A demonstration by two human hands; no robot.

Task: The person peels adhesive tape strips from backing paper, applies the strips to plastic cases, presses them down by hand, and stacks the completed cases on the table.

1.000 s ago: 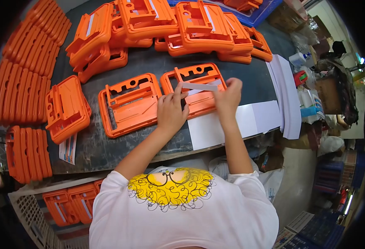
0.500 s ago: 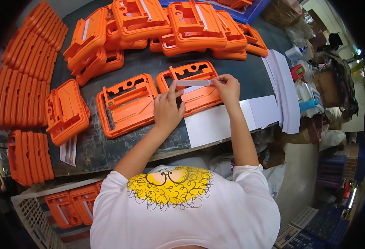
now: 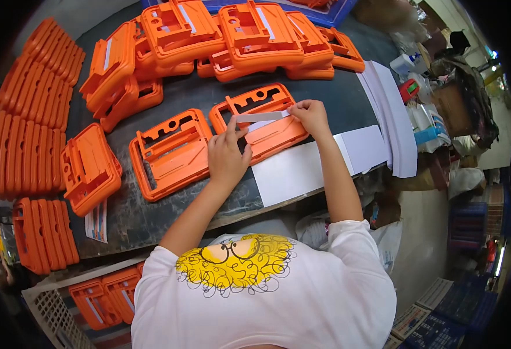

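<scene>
A narrow white strip [image 3: 259, 117] spans the gap between my two hands, above an orange plastic frame [image 3: 278, 138] with cut-outs. My right hand [image 3: 312, 119] pinches the strip's right end between thumb and fingers. At the strip's left end, the index fingertip of my left hand [image 3: 226, 154] touches it; the other fingers are apart and the thumb points away, near the frame's lower left side. Under the strip, a white patch shows on the frame. A second orange frame [image 3: 180, 160] lies flat just left of my left hand.
Stacked orange frames [image 3: 261, 35] line the table's back, and rows of them [image 3: 25, 154] stand on the left. One more pile [image 3: 91, 168] sits nearby. White sheets [image 3: 293, 174] lie by the front edge, beside a paper stack [image 3: 392, 122]. Below is a crate [image 3: 52, 314] with frames.
The whole view has shifted slightly. My hands keep their places at the strip's ends, and the strip tilts a little more, its right end higher.
</scene>
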